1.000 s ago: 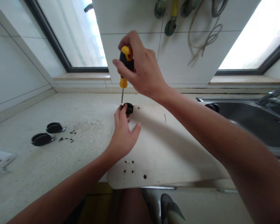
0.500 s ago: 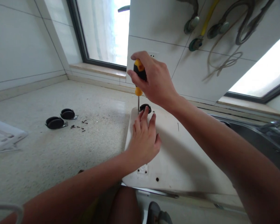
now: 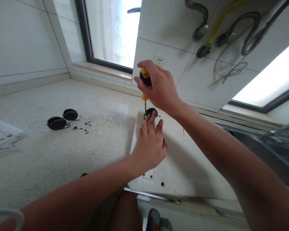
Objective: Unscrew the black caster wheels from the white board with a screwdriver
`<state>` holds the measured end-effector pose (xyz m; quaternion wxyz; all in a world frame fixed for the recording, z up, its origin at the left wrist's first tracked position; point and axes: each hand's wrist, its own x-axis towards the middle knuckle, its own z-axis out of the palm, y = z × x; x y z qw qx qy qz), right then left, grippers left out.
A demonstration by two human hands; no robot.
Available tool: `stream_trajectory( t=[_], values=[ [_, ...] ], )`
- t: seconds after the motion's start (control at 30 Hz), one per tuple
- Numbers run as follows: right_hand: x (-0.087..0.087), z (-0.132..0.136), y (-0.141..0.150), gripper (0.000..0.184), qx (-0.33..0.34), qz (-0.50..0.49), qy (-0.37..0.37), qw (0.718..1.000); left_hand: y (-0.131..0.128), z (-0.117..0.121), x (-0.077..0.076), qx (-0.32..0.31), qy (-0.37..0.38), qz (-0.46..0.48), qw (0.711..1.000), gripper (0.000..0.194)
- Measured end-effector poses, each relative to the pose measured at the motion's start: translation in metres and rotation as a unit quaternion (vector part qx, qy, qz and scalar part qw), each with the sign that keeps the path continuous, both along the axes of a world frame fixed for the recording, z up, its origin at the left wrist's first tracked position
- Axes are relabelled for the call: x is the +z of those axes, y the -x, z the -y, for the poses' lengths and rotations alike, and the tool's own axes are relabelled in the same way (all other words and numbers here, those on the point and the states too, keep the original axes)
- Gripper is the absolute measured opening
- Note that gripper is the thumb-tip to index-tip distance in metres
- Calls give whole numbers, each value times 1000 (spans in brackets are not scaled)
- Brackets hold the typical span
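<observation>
My right hand [image 3: 160,85] is wrapped round the yellow and black handle of a screwdriver [image 3: 145,96], held upright. Its shaft points down beside a black caster wheel [image 3: 152,111] at the far left corner of a white panel [image 3: 183,175]. The screwdriver's tip is hidden behind the fingers of my left hand [image 3: 151,141]. That hand lies over the panel with fingers spread, its fingertips against the caster. On the speckled countertop to the left rest two more black casters [image 3: 56,123] with metal plates, and several small dark screws [image 3: 80,128] are scattered beside them.
A white plastic item [image 3: 4,134] lies at the far left. The metal sink [image 3: 252,147] is on the right, past the panel. Hoses and valves [image 3: 203,49] hang on the tiled wall, with a socket [image 3: 159,60] below. A metal rail [image 3: 154,194] runs along the near edge.
The camera view has shifted slightly. My right hand still grips the upright screwdriver and my left hand stays at the caster; the casters and screws on the countertop lie as before.
</observation>
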<state>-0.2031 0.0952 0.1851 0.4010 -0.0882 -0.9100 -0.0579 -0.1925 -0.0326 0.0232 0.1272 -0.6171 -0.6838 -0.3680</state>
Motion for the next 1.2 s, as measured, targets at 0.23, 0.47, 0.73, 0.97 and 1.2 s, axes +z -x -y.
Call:
stream_trajectory(
  t=[0.23, 0.47, 0.73, 0.97, 1.2],
  values=[
    [2, -2, -1, 28, 4, -19, 19, 1000, 0, 1, 1, -5, 6, 11, 1000, 75],
    [0, 0, -3, 27, 1, -12, 4, 1000, 0, 2, 3, -8, 10, 22, 1000, 76],
    [2, -3, -4, 26, 6, -33, 22, 999, 0, 2, 2, 0, 13, 6, 1000, 72],
    [2, -1, -4, 27, 5, -24, 23, 999, 0, 2, 2, -1, 9, 6, 1000, 73],
    [0, 1, -3, 25, 2, -23, 14, 1000, 0, 2, 2, -2, 11, 6, 1000, 74]
  ],
)
